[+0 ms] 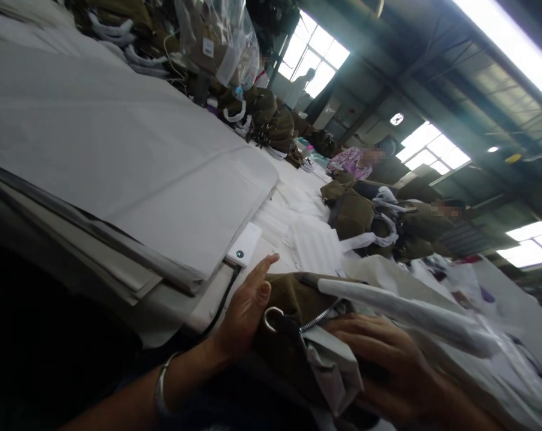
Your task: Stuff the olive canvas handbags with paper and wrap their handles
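Note:
An olive-brown bag lies at the bottom centre, with a metal ring on its side and a zipper along its opening. White paper sticks out of that opening. My left hand rests flat against the bag's left side, its fingers stretched out, a bangle on the wrist. On the other side, my right hand lies over the bag's edge beside the paper; its fingertips are partly hidden at the opening. A handle wrapped in white passes above my right hand.
Large white sheets are stacked on the table at the left. Near their corner is a white device with a black cable. More brown bags with wrapped handles stand further back, and people are among them.

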Demonstrator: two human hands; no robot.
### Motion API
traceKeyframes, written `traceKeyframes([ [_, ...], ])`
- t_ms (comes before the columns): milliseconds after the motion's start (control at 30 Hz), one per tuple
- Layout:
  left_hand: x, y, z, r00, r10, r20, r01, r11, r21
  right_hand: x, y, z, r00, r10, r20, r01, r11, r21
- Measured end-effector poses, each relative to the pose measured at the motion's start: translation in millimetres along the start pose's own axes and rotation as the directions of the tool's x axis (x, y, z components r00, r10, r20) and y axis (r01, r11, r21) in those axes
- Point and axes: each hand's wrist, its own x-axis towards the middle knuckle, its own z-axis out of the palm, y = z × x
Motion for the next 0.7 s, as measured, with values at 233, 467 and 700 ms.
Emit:
traceKeyframes([
  [233, 8.2, -10.6, 7.7, 0.999, -0.010, 0.036, 0.013, 0.997, -0.072, 28.0, 16.3, 27.7, 0.914, 0.406, -0.018, -0.406, 0.913, 0.033],
  [467, 4.9, -18.7, -0.1, 0.999, 0.013, 0.034, -0.011, 0.998, -0.062, 50.2, 23.8, 38.2, 0.834, 0.547, -0.075, -0.548, 0.837, 0.016],
  [700, 0.1, -13.3, -1.0, 0.997, 0.032, 0.064, -0.036, 0.998, 0.053, 15.7, 9.7, 21.2, 0.983, 0.096, -0.157, -0.114, 0.988, -0.106],
])
